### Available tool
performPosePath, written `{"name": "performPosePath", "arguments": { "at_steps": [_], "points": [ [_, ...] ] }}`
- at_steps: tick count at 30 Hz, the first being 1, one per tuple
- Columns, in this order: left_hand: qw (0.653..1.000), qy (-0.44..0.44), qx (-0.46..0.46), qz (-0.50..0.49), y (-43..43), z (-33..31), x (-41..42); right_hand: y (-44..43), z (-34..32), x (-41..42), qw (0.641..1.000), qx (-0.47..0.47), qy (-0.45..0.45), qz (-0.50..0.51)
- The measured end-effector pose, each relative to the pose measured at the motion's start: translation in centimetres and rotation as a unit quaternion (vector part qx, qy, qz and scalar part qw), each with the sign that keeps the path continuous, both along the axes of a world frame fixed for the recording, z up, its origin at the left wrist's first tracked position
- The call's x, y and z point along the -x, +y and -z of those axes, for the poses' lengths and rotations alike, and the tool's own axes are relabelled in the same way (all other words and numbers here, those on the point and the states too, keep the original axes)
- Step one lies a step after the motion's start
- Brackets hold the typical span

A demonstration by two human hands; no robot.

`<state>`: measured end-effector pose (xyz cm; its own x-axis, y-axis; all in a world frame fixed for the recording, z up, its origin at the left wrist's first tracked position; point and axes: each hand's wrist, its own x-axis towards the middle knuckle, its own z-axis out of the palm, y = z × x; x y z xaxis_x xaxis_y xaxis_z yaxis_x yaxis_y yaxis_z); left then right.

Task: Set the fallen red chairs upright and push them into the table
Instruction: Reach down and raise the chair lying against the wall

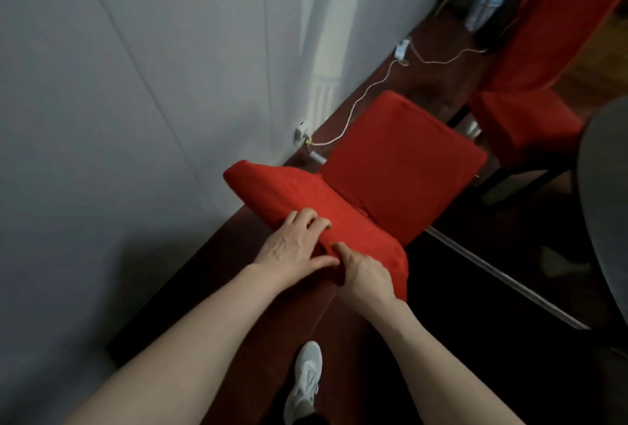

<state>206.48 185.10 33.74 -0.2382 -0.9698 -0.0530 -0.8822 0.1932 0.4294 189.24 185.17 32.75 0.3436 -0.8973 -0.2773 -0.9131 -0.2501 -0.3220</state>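
Note:
A red fabric-covered chair (390, 166) stands in front of me beside the white wall, its seat facing away from me and its backrest top nearest to me. My left hand (295, 248) and my right hand (365, 275) both grip the top edge of that backrest, fingers curled into the red cover. A second red chair (543, 50) stands upright at the upper right, next to the edge of a grey round table (605, 193).
The white wall (136, 84) runs along the left, with a wall socket (301, 129) and a white cable trailing over the dark floor to a charger (402, 49). A metal floor strip (503, 278) crosses at right. My white shoe (306, 380) is below.

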Motion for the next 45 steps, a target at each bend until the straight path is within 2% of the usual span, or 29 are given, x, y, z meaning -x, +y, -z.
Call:
{"name": "performPosePath", "arguments": {
  "at_steps": [2,5,7,14,21,25,30,34,45],
  "points": [
    [0.996,-0.068,0.014,0.061,-3.2,-1.2,-0.7,-2.4,-1.1,0.3,1.000,-0.022,0.017,0.006],
    [0.967,-0.206,0.039,0.143,-8.1,-2.7,-1.7,-6.3,-2.9,1.2,0.997,-0.056,0.039,0.024],
    [0.959,-0.242,0.019,0.145,-11.5,-3.7,-1.7,-8.9,-4.1,2.4,0.996,-0.070,0.051,0.037],
    [0.955,-0.228,0.046,0.186,-22.9,-6.6,2.0,-16.6,-8.4,7.3,0.992,-0.006,0.089,0.086],
    [0.920,-0.234,0.066,0.309,-30.7,-8.7,3.8,-19.5,-9.8,9.5,0.967,0.109,0.123,0.197],
    [0.917,-0.201,0.063,0.339,-33.5,-9.8,4.7,-22.0,-10.8,9.8,0.953,0.099,0.142,0.247],
    [0.911,-0.178,0.134,0.346,-36.6,-9.7,6.3,-24.8,-11.0,10.2,0.939,0.106,0.164,0.283],
    [0.913,-0.153,0.143,0.351,-39.2,-9.6,7.5,-26.9,-11.3,11.3,0.935,0.122,0.160,0.292],
    [0.881,-0.122,0.187,0.417,-42.5,-9.3,7.2,-28.7,-11.4,10.3,0.923,0.106,0.172,0.328]
  ]
}}
